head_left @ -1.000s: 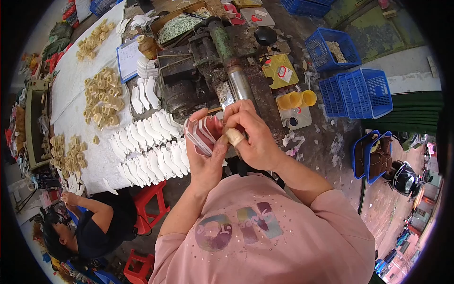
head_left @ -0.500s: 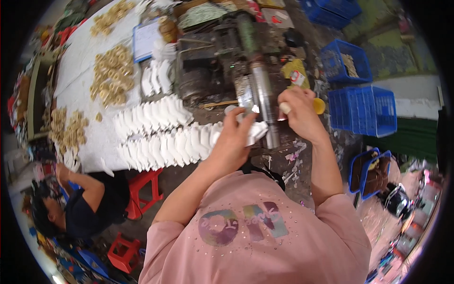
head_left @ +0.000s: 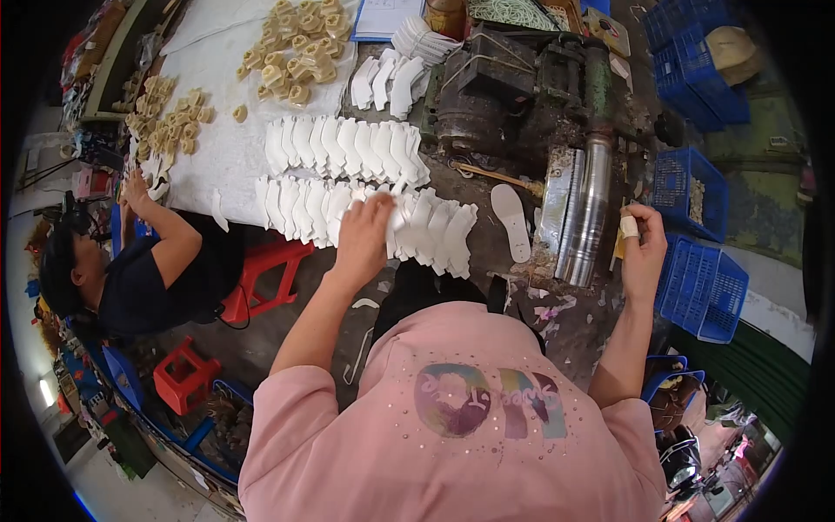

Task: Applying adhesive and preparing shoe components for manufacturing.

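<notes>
My left hand (head_left: 364, 233) is over the near row of white curved pieces (head_left: 300, 209), fingertips among them. Motion smears its fingers, so I cannot tell whether it grips a piece. To the right of a steel roller (head_left: 587, 213), my right hand (head_left: 644, 252) has its fingers bent together. A pale wrap covers one finger. Something narrow and yellowish shows by the fingers; its kind is unclear. A white sole-shaped piece (head_left: 511, 223) lies flat on the bench, left of the roller. Behind the near row stands a second row of white pieces (head_left: 344, 148).
A dark greasy machine (head_left: 487, 96) carries the roller. A wooden-handled tool (head_left: 496, 177) lies before it. Tan ring-like parts (head_left: 296, 52) are heaped on a white sheet. Blue crates (head_left: 703, 287) stand at right. A co-worker (head_left: 130, 270) sits at left near red stools (head_left: 185, 377).
My left hand has moved from the roller's left side to the near row of white pieces. My right hand stays right of the roller. The view has shifted.
</notes>
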A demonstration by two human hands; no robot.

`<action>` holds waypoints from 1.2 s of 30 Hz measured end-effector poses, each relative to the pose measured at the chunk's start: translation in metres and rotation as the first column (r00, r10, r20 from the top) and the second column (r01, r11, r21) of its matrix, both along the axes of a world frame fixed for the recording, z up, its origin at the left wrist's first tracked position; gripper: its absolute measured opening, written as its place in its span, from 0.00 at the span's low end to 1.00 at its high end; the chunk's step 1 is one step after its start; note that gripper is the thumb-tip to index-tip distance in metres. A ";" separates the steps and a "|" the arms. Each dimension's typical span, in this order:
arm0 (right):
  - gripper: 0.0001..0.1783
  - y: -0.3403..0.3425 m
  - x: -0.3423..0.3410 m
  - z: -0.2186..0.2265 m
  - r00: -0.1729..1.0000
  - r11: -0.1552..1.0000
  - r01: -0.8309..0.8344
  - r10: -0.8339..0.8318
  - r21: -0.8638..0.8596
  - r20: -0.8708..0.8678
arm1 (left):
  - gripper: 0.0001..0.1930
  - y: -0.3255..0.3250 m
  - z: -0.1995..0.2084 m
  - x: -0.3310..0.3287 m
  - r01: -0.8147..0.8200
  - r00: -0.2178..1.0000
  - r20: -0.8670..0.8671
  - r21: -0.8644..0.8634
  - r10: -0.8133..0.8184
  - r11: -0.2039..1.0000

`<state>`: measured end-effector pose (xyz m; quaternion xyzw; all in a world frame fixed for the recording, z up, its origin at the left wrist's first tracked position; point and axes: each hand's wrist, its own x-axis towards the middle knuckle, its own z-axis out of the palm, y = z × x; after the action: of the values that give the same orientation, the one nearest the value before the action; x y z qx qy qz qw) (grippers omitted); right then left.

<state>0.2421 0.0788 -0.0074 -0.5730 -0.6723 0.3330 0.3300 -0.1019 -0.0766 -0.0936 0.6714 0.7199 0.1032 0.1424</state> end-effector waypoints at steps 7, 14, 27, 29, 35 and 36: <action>0.04 0.001 -0.010 0.003 1.000 0.999 0.009 -0.009 0.051 -0.013 | 0.29 -0.026 -0.028 0.013 0.254 0.964 0.030 -0.386 -0.263 0.887; 0.07 -0.031 -0.052 0.035 0.957 0.969 -0.222 0.238 0.108 -0.165 | 0.25 0.024 0.049 0.029 -0.025 0.571 0.820 -0.043 0.049 0.999; 0.05 -0.056 -0.096 0.013 0.967 0.916 -0.131 0.201 0.379 -0.154 | 0.25 0.066 0.102 0.135 -0.240 0.114 0.984 0.158 -0.134 0.958; 0.04 -0.043 -0.074 0.018 0.875 0.979 -0.159 0.201 0.131 -0.440 | 0.24 0.073 0.102 0.130 -0.316 0.225 0.974 0.087 -0.015 0.945; 0.06 0.029 0.015 0.044 0.953 0.978 -0.164 0.191 -0.129 0.235 | 0.24 0.077 0.064 0.098 -0.208 0.517 0.849 0.001 0.109 0.978; 0.08 0.031 0.023 0.033 0.911 0.978 -0.188 0.207 -0.088 0.357 | 0.26 0.080 0.063 0.103 -0.103 0.617 0.787 0.107 -0.021 0.989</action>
<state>0.2647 0.1097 0.0256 -0.5621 -0.7675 0.2698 0.1492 0.0013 0.0030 -0.0308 0.5504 0.5910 0.4403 0.3923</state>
